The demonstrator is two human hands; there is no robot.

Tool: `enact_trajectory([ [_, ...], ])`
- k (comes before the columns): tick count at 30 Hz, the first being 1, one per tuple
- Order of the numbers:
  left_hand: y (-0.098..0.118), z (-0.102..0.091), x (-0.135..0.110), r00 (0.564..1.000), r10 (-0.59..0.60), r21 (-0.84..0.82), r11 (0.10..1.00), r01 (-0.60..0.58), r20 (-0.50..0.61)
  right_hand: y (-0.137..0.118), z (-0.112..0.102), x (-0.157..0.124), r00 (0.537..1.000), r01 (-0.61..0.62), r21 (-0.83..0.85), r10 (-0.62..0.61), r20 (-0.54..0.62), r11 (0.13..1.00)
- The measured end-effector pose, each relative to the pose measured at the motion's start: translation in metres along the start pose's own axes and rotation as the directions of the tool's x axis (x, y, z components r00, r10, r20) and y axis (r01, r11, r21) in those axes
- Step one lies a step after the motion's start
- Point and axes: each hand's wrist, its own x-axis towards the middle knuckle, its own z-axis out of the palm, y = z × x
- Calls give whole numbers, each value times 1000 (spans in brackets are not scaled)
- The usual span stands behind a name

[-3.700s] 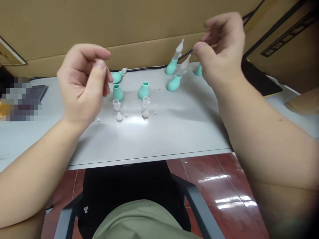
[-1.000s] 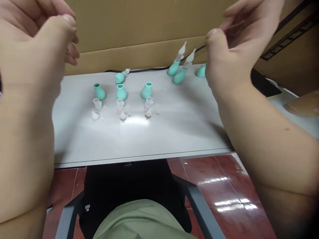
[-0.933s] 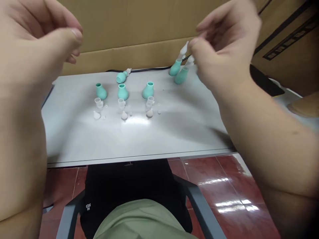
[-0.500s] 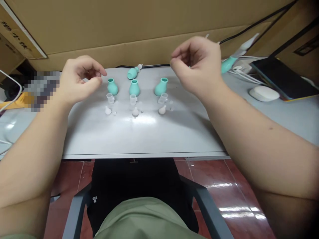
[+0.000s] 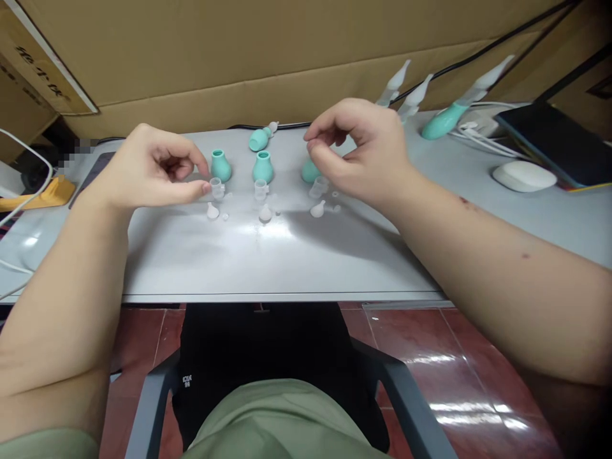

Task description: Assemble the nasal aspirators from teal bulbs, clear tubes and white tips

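Three teal rubber bulbs stand in a row on the grey table (image 5: 287,261): left bulb (image 5: 220,166), middle bulb (image 5: 262,167), and right bulb (image 5: 308,172), partly behind my right hand. In front of each sits a clear cup (image 5: 217,188) and a small white tip (image 5: 212,211). My left hand (image 5: 153,167) hovers low with its fingers curled and its thumb tip beside the left clear cup. My right hand (image 5: 361,153) is loosely curled above the right bulb, thumb and forefinger close together. I see nothing in either hand.
An assembled teal bulb (image 5: 261,137) lies behind the row. More assembled ones (image 5: 442,121) lean at the back right by a black cable. A white mouse (image 5: 523,175) and a dark tablet (image 5: 549,137) lie on the right. A cardboard wall (image 5: 239,57) stands behind, and a yellow object (image 5: 43,194) lies on the left.
Both hands have come down from high near the camera to just above the row of parts. The view has tilted and now shows more of the table's right side.
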Motion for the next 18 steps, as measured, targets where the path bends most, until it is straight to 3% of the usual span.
enact_trajectory([
  [4,11,-3,-1,988,-61,33,998,57,143,-35,9,6,965,81,-36,-69,252,996],
  [6,14,-5,1,954,-130,115,988,103,269,-59,18,11,894,126,-120,-60,444,985],
  [9,15,-7,5,901,-206,205,969,134,382,-90,31,19,772,153,-253,44,634,955],
  [12,12,-7,6,876,-254,221,960,175,411,-108,45,24,691,209,-284,63,720,936],
  [18,12,-4,6,830,-359,300,922,244,428,-113,64,28,611,265,-339,115,783,903],
])
